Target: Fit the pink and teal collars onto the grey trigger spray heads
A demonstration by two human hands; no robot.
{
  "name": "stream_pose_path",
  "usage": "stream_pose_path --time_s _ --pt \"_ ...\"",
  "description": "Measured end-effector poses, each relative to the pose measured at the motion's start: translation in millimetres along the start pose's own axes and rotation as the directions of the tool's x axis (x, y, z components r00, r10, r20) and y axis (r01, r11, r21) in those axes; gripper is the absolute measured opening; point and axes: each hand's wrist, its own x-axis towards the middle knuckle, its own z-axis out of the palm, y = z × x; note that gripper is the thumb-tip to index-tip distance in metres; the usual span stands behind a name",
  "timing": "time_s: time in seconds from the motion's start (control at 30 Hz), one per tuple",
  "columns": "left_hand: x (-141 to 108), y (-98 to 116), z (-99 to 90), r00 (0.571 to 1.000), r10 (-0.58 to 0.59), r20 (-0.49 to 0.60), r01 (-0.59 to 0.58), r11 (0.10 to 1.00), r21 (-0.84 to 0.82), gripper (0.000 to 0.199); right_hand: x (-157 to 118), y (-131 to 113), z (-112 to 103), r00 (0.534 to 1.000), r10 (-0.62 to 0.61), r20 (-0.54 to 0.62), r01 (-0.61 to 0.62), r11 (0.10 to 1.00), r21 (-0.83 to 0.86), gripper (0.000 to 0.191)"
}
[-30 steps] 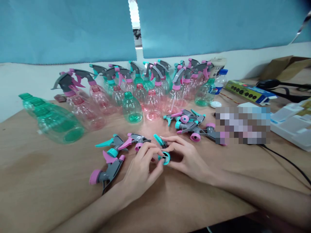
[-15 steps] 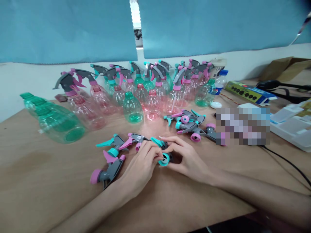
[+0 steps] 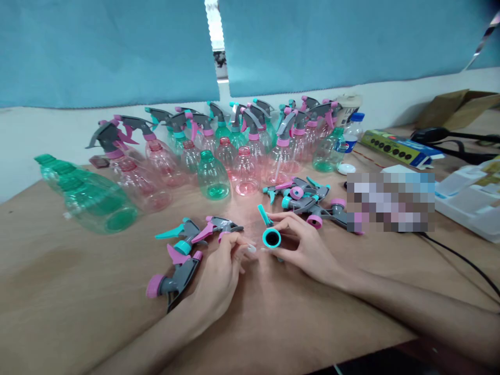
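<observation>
One spray head (image 3: 271,238) is in the right hand (image 3: 299,245), nearer the person than the open green bottle (image 3: 213,179) and to its right; three loose spray heads (image 3: 175,276) lie on the desk (image 3: 97,302), nearer the person than that bottle and mostly to its left; a pile of at least four more (image 3: 302,200) lies to its right, overlapping too much for a sure count; three green bottles (image 3: 97,205) overlap well to its left, and one more green bottle (image 3: 328,153) stands to its right, beside one blue-capped bottle (image 3: 351,140); more than ten bottles with spray heads fitted (image 3: 283,151) stand mainly behind it and to both sides, exact number unclear

The held spray head has a teal collar facing the camera, round with a dark opening, and a teal trigger upright above it; its grey body is mostly hidden by the fingers; the right grip pinches it between thumb and fingers; the left hand (image 3: 224,265) is apart from it, its grip drawn together on a small whitish piece (image 3: 251,249), too blurred to identify

Half a second ago the left fingertips were at the collar and something whitish showed in the opening; now the opening looks dark, and the collar sits a little farther from the person
</observation>
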Motion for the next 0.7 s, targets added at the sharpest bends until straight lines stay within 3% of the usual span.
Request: stream_pose_path --time_s 0.17,0.27,0.43,0.57,0.7 --pt "-3.4 6.5 0.3 1.000 -0.026 0.015 0.027 0.998 -0.052 0.017 0.1 3.1 0.5 1.000 0.015 -0.008 -0.015 1.000 0.010 0.011" --pt "-1.8 6.3 -2.8 0.999 0.032 0.023 -0.031 0.999 -0.031 0.021 0.0 3.3 0.8 1.000 0.020 -0.002 -0.020 1.000 0.013 0.011" --pt "1.9 0.2 -6.4 0.988 0.152 0.016 -0.152 0.986 0.067 0.019 -0.1 2.8 1.0 0.999 0.032 0.000 -0.032 0.999 0.028 0.012" --pt "3.3 0.6 -6.8 0.985 0.170 -0.021 -0.166 0.980 0.112 0.016 0.3 2.2 0.5 0.999 0.040 -0.002 -0.040 0.999 0.025 0.013" --pt "-0.3 4.9 -3.6 0.982 0.177 -0.064 -0.154 0.951 0.268 0.019 1.0 0.5 -0.2 1.000 0.028 0.007 -0.028 1.000 -0.011 0.012"
